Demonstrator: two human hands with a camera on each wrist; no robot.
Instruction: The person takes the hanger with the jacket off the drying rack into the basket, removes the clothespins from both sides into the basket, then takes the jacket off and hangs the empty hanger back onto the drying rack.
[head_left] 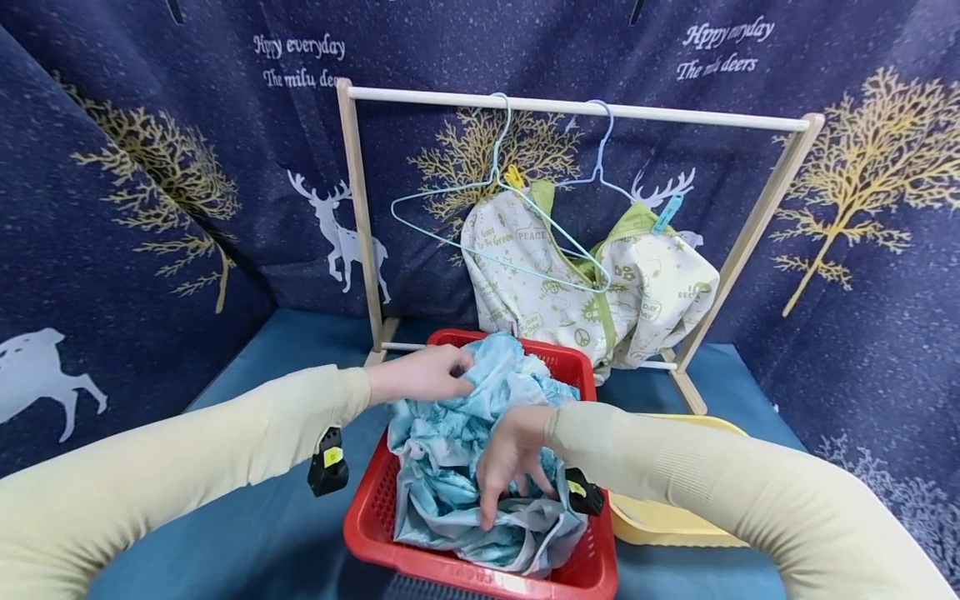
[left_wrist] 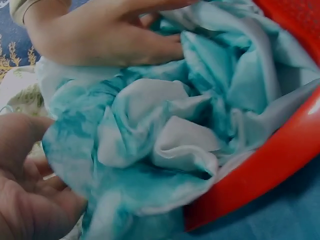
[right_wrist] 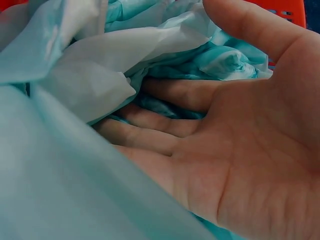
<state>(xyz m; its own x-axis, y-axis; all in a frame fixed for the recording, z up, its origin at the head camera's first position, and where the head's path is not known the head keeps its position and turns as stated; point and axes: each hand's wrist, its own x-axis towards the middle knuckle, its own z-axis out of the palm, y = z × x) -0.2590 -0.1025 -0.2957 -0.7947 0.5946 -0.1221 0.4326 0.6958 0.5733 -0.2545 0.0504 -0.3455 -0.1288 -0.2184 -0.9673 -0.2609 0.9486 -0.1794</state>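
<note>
A crumpled light-blue and white tie-dyed cloth (head_left: 450, 433) fills a red plastic basket (head_left: 375, 508). At its far left part, my left hand (head_left: 431, 372) holds an edge between thumb and fingers. The left wrist view shows this hand (left_wrist: 35, 185) at the cloth's edge, its fingertips partly hidden behind the fabric. My right hand (head_left: 516, 462) reaches down into the nearer part of the cloth. Seen from the right wrist, the palm of this hand (right_wrist: 235, 135) faces up, with fingers extended and their tips hidden under a fold.
Behind the basket stands a rack with a white rod (head_left: 577, 106). A pale green hanger (head_left: 495, 179) and a blue hanger (head_left: 598, 171) hang there, with a white-green printed garment (head_left: 540, 275) held by clips. A yellow basket (head_left: 660, 529) sits at right, partly behind the right sleeve.
</note>
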